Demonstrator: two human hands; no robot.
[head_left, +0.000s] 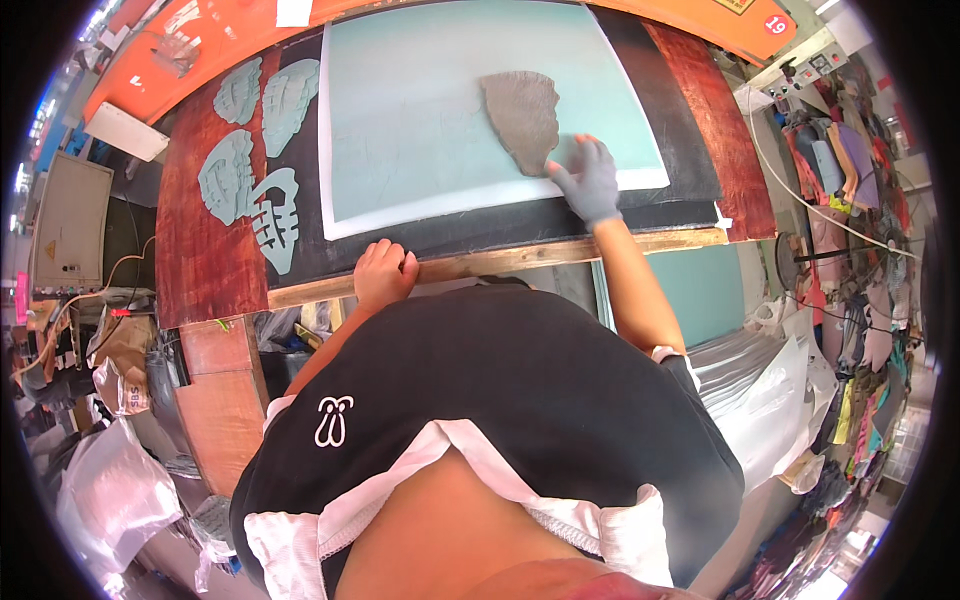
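Note:
A dark grey-brown flat piece [522, 112] with one jagged side lies on a pale blue-green sheet [410, 130] with white borders. Beside its lower right tip is my right hand [588, 182], in a grey glove. Thumb and fingers are spread, the thumb at or very near the tip; I cannot tell if they touch. My left hand [386, 272], bare, rests at the table's wooden front edge [470, 262] with its fingers curled in a loose fist. Nothing shows in it, though its palm side is hidden.
Several pale green cut-out shapes [228, 178] with toothed sides lie at the left of the red-brown table [180, 240]. A black mat [690, 130] lies under the sheet. An orange panel [660, 25] runs along the back. Stacked plastic-wrapped sheets [750, 390] stand at the right below the table.

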